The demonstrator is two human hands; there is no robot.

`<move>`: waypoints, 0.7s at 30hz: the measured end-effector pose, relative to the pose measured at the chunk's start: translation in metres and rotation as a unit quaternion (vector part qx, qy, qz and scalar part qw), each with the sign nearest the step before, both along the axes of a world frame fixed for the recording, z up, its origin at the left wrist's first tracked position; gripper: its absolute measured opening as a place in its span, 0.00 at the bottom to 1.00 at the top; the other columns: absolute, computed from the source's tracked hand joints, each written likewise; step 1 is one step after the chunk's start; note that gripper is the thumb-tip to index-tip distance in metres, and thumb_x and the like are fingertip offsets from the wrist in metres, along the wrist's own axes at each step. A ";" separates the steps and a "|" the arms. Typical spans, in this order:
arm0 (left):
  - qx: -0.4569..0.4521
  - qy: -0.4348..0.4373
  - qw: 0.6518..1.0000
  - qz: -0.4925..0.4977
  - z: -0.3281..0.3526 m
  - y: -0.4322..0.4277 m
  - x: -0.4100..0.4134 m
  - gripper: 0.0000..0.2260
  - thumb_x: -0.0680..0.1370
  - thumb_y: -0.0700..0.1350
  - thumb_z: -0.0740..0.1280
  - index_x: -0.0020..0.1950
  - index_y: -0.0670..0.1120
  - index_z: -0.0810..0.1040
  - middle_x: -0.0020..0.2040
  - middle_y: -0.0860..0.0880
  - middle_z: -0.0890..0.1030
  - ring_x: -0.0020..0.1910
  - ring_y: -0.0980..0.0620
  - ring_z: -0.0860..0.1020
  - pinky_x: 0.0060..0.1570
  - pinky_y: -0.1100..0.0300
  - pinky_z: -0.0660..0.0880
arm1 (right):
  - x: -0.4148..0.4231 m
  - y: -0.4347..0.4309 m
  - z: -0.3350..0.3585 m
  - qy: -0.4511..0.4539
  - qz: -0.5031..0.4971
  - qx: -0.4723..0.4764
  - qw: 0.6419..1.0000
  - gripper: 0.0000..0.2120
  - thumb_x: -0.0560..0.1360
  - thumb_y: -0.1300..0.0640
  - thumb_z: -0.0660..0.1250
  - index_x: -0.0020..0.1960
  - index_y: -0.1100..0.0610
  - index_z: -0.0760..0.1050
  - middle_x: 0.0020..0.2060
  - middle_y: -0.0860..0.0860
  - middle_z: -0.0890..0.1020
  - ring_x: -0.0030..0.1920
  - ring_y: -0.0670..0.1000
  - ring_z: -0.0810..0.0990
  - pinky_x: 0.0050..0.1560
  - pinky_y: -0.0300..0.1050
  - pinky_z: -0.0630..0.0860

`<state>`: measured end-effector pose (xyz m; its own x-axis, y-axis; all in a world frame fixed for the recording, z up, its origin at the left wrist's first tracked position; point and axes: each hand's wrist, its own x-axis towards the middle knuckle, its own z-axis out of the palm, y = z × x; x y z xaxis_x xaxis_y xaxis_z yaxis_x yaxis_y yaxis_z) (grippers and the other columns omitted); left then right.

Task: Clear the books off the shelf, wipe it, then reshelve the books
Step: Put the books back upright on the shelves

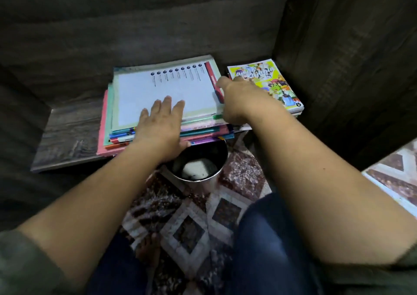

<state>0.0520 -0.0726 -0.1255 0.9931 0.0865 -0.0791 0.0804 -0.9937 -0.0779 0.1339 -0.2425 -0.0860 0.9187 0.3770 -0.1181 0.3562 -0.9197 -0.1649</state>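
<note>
A tall stack of large flat books (162, 91) lies on the dark wood shelf (67, 134), its top cover white with a row of dark dots. My left hand (161, 123) rests flat on the near edge of that top book, thumb hooked over the stack's front. My right hand (237, 98) presses against the stack's right side, fingers between it and a smaller pile of colourful comic books (270, 84). Whether the right hand grips anything is hidden.
A metal bucket (198, 163) with a pale cloth inside stands on the patterned rug (194, 224) just below the shelf's front edge. Dark wooden walls close in the shelf at the back and right. My knees in blue jeans are at the bottom.
</note>
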 end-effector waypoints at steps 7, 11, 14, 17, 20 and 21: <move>-0.068 -0.012 0.998 0.008 0.004 0.048 -0.038 0.38 0.75 0.57 0.69 0.79 0.53 0.52 0.79 0.45 0.53 0.78 0.44 0.53 0.74 0.45 0.54 | -0.023 0.030 -0.039 -0.008 0.030 -0.019 0.999 0.36 0.76 0.58 0.62 0.77 0.41 0.48 0.76 0.57 0.49 0.70 0.66 0.58 0.67 0.57 0.63; -0.121 -0.050 0.991 -0.007 0.011 0.051 -0.022 0.30 0.74 0.53 0.71 0.73 0.50 0.65 0.73 0.46 0.65 0.72 0.46 0.64 0.71 0.53 0.62 | -0.011 0.026 -0.029 0.029 0.042 0.004 0.999 0.41 0.73 0.56 0.70 0.76 0.36 0.51 0.75 0.56 0.54 0.69 0.66 0.59 0.68 0.54 0.64; -0.135 -0.064 0.989 -0.004 0.006 0.051 -0.022 0.29 0.75 0.51 0.71 0.74 0.50 0.65 0.74 0.46 0.64 0.73 0.47 0.63 0.71 0.56 0.59 | -0.010 0.029 -0.020 0.047 0.042 -0.001 0.998 0.41 0.72 0.56 0.72 0.76 0.36 0.53 0.74 0.56 0.55 0.70 0.65 0.58 0.68 0.53 0.63; -0.142 -0.079 0.987 -0.001 0.003 0.055 -0.024 0.28 0.76 0.50 0.70 0.74 0.50 0.66 0.74 0.48 0.66 0.72 0.47 0.64 0.70 0.56 0.61 | -0.012 0.030 -0.016 0.045 0.039 0.000 0.998 0.41 0.71 0.57 0.74 0.75 0.37 0.57 0.72 0.56 0.58 0.69 0.63 0.60 0.69 0.51 0.63; -0.147 -0.099 0.984 -0.008 0.003 0.059 -0.024 0.25 0.76 0.50 0.70 0.72 0.51 0.68 0.71 0.50 0.69 0.69 0.48 0.68 0.66 0.56 0.65 | -0.006 0.026 -0.016 0.063 0.033 0.037 0.997 0.37 0.71 0.59 0.74 0.74 0.40 0.63 0.70 0.55 0.62 0.69 0.62 0.63 0.69 0.50 0.65; -0.151 -0.103 0.983 -0.009 0.002 0.060 -0.024 0.25 0.76 0.51 0.70 0.71 0.51 0.69 0.70 0.51 0.70 0.67 0.48 0.69 0.64 0.56 0.66 | -0.003 0.024 -0.015 0.067 0.035 0.046 0.996 0.35 0.71 0.59 0.74 0.73 0.41 0.65 0.70 0.55 0.63 0.69 0.60 0.64 0.70 0.50 0.65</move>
